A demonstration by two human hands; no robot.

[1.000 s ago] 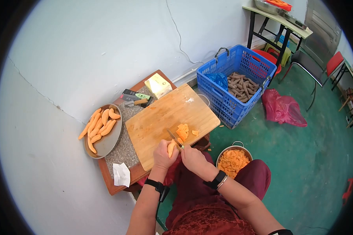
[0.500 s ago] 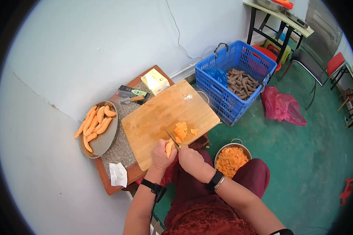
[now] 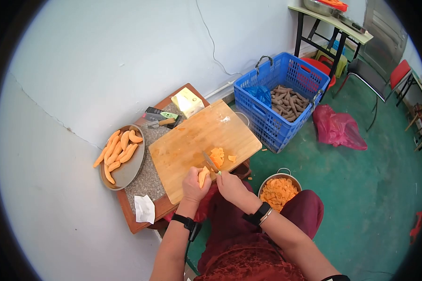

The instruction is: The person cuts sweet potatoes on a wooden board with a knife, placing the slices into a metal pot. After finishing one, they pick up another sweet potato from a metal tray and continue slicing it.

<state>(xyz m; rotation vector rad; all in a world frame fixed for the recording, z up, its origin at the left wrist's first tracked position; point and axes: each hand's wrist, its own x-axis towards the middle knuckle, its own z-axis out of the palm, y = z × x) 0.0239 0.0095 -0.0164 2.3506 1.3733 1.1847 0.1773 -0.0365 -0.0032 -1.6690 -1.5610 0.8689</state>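
My left hand (image 3: 193, 185) is closed around a peeled sweet potato (image 3: 203, 176) near the front edge of the wooden cutting board (image 3: 187, 140). In my right hand (image 3: 232, 187) is a knife (image 3: 210, 161), its blade slanting over the board just right of the sweet potato. Cut orange pieces (image 3: 217, 156) lie beside the blade, partly behind it. One loose piece (image 3: 232, 158) sits farther right. Left of the board, a metal tray (image 3: 135, 171) holds several whole peeled sweet potatoes (image 3: 119, 151). Below right, a metal pot (image 3: 283, 176) is full of cut orange pieces (image 3: 277, 192).
A tissue pack (image 3: 187, 101), a wooden-handled peeler (image 3: 166, 122) and a crumpled tissue (image 3: 144, 209) lie on the small table (image 3: 150, 185). A blue crate (image 3: 266, 122) of unpeeled roots stands beyond the board, with a pink plastic bag (image 3: 335, 126) on the floor to its right.
The knife has shifted slightly right, away from the sweet potato, and its blade shows more fully. My left hand still grips the sweet potato. The whole view has shifted slightly.
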